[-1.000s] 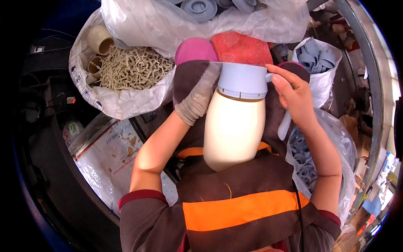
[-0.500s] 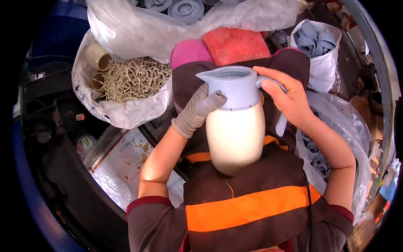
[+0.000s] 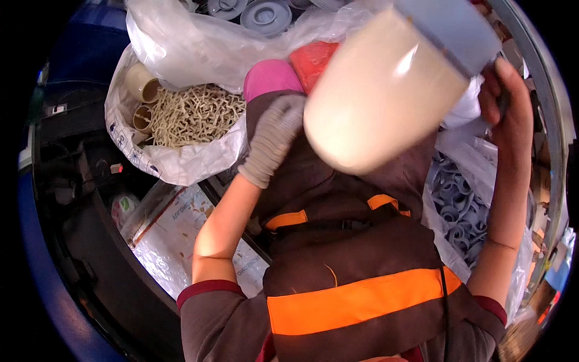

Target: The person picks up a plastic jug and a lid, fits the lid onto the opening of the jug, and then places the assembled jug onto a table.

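pitcher [image 3: 380, 90], long axis slanted, collar [image 3: 452, 30] upper right

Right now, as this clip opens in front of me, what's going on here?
A seated person's bare right hand holds up a cream jug by its grey-blue top end, tilted with its base toward the lower left. The gloved left hand is beside the base; whether it touches is unclear. A white bag of cream pieces is at left, grey-blue parts at right.
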### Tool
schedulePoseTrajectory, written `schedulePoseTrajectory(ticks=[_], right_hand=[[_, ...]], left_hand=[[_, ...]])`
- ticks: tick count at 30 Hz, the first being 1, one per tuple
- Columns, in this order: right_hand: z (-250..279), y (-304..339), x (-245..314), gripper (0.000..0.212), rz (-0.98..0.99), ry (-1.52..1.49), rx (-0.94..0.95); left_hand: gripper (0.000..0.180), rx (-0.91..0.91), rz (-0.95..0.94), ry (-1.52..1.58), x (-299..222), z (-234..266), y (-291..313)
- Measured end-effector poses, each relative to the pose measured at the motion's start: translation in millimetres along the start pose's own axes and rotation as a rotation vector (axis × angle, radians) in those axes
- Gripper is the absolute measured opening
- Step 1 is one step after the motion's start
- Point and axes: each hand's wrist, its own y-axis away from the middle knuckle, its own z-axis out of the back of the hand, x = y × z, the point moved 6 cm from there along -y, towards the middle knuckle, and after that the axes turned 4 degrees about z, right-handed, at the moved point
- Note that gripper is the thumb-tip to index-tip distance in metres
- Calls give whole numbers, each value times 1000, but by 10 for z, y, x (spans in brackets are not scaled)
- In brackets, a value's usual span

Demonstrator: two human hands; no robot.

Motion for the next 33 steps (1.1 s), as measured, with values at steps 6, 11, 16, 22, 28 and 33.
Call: schedulePoseTrajectory(ticks=[6,11,16,22,28,33], right_hand=[[-581,-127,-239,31,59,151,-27],[-775,37,-391,48,184,198,48],[-762,32,-349,49,265,230,40],[-772,12,-337,45,320,174,43],[-767,6,-454,43,366,216,-2],[-767,51,-356,41,386,262,0]], left_hand=[[79,231,-252,-1150,276,-1036,206],[94,236,-67,-1039,561,-1172,109],[95,184,58,-896,736,-1174,5],[79,173,92,-536,800,-1160,-33],[85,170,-628,-506,-1224,-878,603],[66,-213,-972,-990,-2063,-913,102]])
